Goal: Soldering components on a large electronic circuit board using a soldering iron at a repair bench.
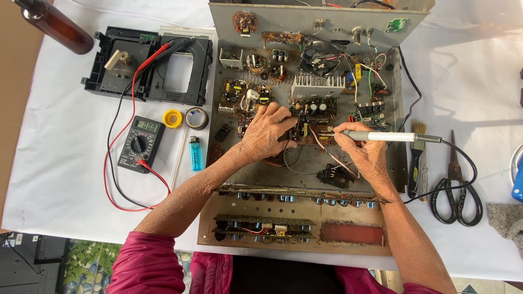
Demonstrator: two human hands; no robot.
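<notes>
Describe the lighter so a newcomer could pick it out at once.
Start at the big open grey metal chassis full of circuit boards and look just left of it on the white tablecloth. Beside the black digital multimeter with red leads lies the small translucent blue plastic lighter, below two tape rolls. It is the only blue, upright oblong thing there.
</notes>
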